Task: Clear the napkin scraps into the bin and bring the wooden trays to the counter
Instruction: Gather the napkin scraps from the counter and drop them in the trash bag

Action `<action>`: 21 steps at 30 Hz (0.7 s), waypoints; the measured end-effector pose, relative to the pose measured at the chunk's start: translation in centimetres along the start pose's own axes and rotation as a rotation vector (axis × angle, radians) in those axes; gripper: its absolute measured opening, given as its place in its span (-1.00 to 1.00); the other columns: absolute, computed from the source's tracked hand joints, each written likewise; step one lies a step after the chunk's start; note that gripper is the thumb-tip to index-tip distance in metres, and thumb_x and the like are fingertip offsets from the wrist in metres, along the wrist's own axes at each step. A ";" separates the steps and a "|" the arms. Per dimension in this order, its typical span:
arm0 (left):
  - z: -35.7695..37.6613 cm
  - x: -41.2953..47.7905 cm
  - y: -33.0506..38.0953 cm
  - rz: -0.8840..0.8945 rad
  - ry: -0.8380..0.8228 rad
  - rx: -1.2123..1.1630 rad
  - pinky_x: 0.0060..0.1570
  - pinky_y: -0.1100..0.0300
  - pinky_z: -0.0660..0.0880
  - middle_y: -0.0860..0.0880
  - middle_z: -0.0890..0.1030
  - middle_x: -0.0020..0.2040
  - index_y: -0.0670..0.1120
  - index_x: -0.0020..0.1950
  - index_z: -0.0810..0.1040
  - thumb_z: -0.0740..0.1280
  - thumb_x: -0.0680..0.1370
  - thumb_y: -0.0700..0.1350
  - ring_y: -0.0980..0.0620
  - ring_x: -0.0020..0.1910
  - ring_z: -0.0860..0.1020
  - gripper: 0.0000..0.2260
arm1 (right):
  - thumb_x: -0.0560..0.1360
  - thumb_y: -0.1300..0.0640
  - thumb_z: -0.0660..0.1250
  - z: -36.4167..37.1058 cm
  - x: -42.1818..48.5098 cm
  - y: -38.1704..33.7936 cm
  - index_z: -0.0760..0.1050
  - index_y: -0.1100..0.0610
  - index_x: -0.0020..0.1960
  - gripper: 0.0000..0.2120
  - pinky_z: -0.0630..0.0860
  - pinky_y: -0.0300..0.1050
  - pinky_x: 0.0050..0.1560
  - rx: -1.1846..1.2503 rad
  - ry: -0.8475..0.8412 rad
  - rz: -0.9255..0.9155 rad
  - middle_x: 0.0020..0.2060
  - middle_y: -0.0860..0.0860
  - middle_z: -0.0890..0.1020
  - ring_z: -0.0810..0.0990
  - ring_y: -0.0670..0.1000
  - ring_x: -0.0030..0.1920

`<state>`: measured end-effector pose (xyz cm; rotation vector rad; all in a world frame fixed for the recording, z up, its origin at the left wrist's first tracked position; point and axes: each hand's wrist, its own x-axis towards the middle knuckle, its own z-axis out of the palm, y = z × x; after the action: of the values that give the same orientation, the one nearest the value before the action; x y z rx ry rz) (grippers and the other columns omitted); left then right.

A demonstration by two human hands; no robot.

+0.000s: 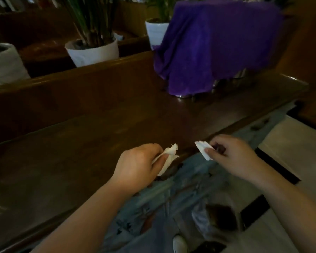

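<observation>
My left fingers (162, 157) pinch a crumpled napkin scrap (169, 156); my right fingers (211, 150) pinch a flat one (202, 148). The bin (217, 221) sits below, nearer my right hand (233, 154).

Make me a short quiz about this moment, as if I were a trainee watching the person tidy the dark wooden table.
1. True or false: both hands hold white paper napkin scraps.
2. What drapes over the object at the far end of the dark wooden table? A) purple cloth B) green towel C) clear plastic
3. Fill in: the lined bin stands on the floor, below the ____ hand.

Key
1. True: the left hand grips a crumpled white napkin scrap, the right hand a flatter white scrap.
2. A, the purple cloth.
3. Right; the plastic-lined bin sits beneath it.
</observation>
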<state>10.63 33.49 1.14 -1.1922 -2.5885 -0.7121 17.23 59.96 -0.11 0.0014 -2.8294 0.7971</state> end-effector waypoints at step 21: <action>20.3 -4.5 8.9 0.131 -0.271 -0.034 -0.49 0.18 0.47 0.00 0.61 -0.34 -0.02 -0.22 0.55 0.25 0.54 0.03 -0.02 -0.43 0.56 -0.79 | 0.49 0.13 0.41 9.5 -20.4 17.5 0.47 -0.02 -0.28 -0.79 0.40 -0.32 -0.34 0.197 -0.156 0.435 -0.39 -0.07 0.52 0.53 -0.15 -0.32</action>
<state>20.64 45.71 -15.00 -1.5508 -2.6850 -0.6072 34.38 68.91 -21.04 -0.5616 -2.9200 1.2090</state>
